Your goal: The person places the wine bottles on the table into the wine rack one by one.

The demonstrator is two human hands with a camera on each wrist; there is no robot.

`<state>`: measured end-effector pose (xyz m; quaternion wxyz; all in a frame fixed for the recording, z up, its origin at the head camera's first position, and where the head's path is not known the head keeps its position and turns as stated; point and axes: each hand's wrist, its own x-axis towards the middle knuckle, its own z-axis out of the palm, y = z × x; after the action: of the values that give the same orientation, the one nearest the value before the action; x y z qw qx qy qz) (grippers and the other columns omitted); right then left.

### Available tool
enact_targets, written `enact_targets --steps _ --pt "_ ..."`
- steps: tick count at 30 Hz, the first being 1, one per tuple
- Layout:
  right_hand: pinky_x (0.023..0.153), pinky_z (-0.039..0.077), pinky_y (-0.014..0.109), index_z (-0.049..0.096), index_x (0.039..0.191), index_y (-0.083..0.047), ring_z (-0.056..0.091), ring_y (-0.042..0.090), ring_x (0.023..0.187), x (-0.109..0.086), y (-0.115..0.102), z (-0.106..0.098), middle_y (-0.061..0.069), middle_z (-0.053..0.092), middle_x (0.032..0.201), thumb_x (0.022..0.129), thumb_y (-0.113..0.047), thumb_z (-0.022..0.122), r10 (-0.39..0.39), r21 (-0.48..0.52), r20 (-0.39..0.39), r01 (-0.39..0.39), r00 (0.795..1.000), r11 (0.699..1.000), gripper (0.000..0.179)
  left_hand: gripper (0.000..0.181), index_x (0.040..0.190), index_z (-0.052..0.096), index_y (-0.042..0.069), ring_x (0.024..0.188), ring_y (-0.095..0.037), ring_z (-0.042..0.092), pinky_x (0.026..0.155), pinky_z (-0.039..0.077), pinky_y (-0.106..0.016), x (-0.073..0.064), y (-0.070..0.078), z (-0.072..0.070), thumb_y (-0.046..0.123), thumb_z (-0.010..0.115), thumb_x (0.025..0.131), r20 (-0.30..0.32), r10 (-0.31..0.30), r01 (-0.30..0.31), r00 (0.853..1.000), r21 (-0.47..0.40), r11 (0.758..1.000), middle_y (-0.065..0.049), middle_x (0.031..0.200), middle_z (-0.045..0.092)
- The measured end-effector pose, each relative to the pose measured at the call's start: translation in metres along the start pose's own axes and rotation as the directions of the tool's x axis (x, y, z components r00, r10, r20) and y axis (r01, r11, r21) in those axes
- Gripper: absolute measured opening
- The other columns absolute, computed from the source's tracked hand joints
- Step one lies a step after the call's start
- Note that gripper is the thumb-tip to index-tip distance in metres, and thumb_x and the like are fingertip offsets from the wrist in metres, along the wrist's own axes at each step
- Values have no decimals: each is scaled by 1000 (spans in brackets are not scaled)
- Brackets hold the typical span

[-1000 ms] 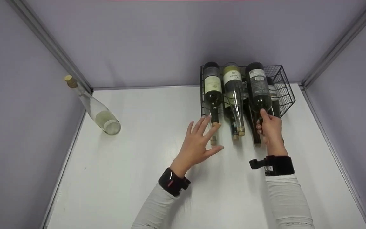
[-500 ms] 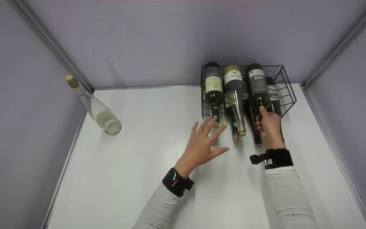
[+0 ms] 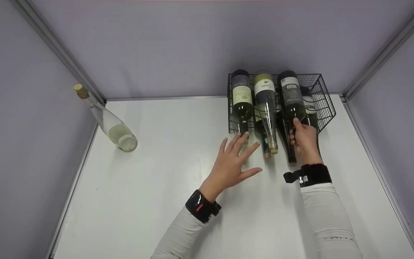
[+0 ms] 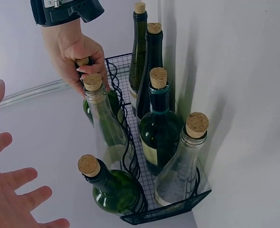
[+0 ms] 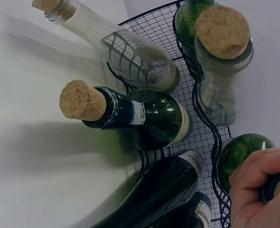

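My right hand (image 3: 306, 142) grips the neck of a dark wine bottle (image 3: 291, 91), its thumb on top. This bottle lies in the upper row of a black wire rack (image 3: 323, 99), neck toward me. My left hand (image 3: 226, 167) is spread, its fingertips beside the neck of the green bottle (image 3: 242, 94) at the left of that row; head and left wrist views show nothing held. Between these two lies a clear corked bottle (image 3: 265, 86). Below are several more, among them a brown bottle (image 3: 290, 151) and a clear bottle (image 4: 182, 164).
The rack sits against the back wall (image 3: 171, 50), right of centre on the white table (image 3: 149, 187). At the table's far left, a clear corked bottle (image 3: 110, 122) stands near the side wall (image 3: 20, 144).
My left hand has shifted a little to the right, still spread. My right hand has edged slightly toward the rack, holding the dark bottle's neck; the bottle itself has barely moved.
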<state>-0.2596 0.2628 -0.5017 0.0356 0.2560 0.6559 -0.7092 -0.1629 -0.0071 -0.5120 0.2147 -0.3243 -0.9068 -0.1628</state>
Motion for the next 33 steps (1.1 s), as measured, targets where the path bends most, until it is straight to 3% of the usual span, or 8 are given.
enact_targets --steps 9,14,21,29,33 --pt "43 41 20 45 130 0 47 7 51 4 -5 -5 1 57 75 103 -42 46 53 -48 44 -51 998 998 49 72 150 42 26 142 -33 30 108 29 -60 0 -1 -2 68 48 92 13 -14 14 1000 3 1000 -12 156 30" --pt "44 42 20 36 136 -2 48 7 52 3 -6 -8 1 58 75 106 -36 37 92 -11 55 -91 994 996 45 72 150 41 25 141 -33 31 108 29 -60 0 -1 -2 68 49 92 15 -13 13 1000 0 1000 -13 156 30" --pt "43 41 19 42 129 3 50 6 53 1 -6 -9 1 57 74 106 -32 37 41 -36 51 -39 998 999 42 72 150 40 26 141 -33 30 109 28 -59 -2 -1 -2 68 48 92 18 -17 17 1000 1 1000 -12 156 30" --pt "43 42 18 36 145 4 50 5 52 2 -6 -11 0 59 76 107 -34 37 3 -158 53 5 999 987 54 72 150 41 25 142 -33 29 109 28 -60 -3 -1 -2 66 50 92 6 -19 20 1000 -25 999 -12 156 30" --pt "44 41 19 45 136 4 51 6 54 1 -4 -10 3 60 80 106 -34 41 -50 -195 39 57 998 979 49 72 150 41 25 143 -33 28 109 27 -60 -3 -2 -1 67 50 92 12 -26 26 1000 -29 999 -12 156 29"
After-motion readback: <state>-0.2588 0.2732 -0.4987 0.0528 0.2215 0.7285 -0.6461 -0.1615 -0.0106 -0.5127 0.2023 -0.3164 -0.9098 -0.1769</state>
